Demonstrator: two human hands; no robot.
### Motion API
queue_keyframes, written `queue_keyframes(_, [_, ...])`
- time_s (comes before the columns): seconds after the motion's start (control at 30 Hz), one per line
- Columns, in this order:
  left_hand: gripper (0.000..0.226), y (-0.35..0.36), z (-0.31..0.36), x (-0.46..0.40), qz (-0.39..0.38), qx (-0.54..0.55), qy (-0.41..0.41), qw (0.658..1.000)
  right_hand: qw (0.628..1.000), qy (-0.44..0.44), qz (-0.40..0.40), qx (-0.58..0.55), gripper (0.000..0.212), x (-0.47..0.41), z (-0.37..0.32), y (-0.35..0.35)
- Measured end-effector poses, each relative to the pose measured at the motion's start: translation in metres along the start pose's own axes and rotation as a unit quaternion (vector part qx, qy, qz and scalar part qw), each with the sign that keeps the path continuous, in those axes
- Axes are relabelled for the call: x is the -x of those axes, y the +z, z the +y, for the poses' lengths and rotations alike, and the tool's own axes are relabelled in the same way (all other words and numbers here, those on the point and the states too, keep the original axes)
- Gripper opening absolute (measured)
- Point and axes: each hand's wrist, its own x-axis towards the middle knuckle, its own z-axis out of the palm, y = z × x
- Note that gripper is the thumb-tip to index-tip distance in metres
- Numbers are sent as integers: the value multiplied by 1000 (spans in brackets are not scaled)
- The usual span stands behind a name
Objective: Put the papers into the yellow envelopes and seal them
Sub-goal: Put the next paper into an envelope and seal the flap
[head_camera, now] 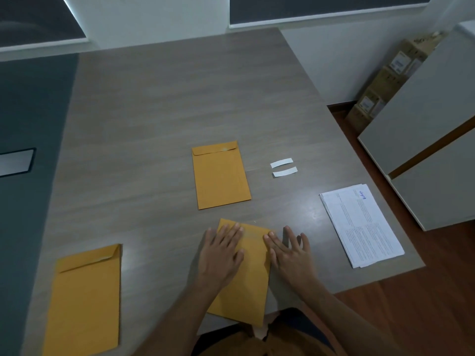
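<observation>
bare forearms (180,317); brown top (231,343), dark trousers (295,327)

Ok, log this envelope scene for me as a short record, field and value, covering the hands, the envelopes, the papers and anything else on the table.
left hand: flat, pressing the top of the near envelope
right hand: flat, fingers partly on the same envelope, partly on the table
middle envelope: flap folded down, lying apart, beyond the hands
left envelope: near the left front edge, flap looks not fully stuck
papers: printed stack at the right edge, outside any envelope
white strips: two, loose, right of the middle envelope
</observation>
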Motion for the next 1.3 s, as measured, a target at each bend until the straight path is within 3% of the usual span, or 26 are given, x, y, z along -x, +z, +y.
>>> queue_keyframes(0.2, [59, -2, -24, 9, 20, -1, -44, 999, 999, -1, 40, 11, 59, 0, -4, -3])
queue_keyframes(0.37, [56, -17, -28, -1, 44, 1, -60, 997, 997, 8, 72, -22, 28, -19, -10, -16])
queue_keyframes(0.53, [78, -31, -23, -22, 17, 62, -49, 997, 995, 32, 12, -97, 47, -46, -9, -25])
queue_keyframes(0.73, [59, -42, -21, -30, 35, 128, -95, 987, 986, 25, -45, -159, 43, -74, -8, -37])
queue_keyframes(0.8, [51, -46, -26, -30, 54, 220, -111, 968, 967, 34, -51, -248, 36, -82, -9, -42])
queue_keyframes(0.9, [36, -56, -44, -38, 92, 425, -158, 886, 938, 36, -17, -344, 38, -104, -8, -56])
queue_keyframes(1.0, [26, -71, -67, -53, 131, 504, -194, 831, 920, 44, 2, -390, 42, -135, -10, -77])
queue_keyframes(1.2, [30, -102, -107, -113, 188, 531, -250, 788, 919, 54, 29, -390, 43, -215, -21, -113])
queue_keyframes(1.3, [31, -115, -127, -150, 220, 514, -238, 794, 918, 68, 33, -390, 44, -258, -23, -121])
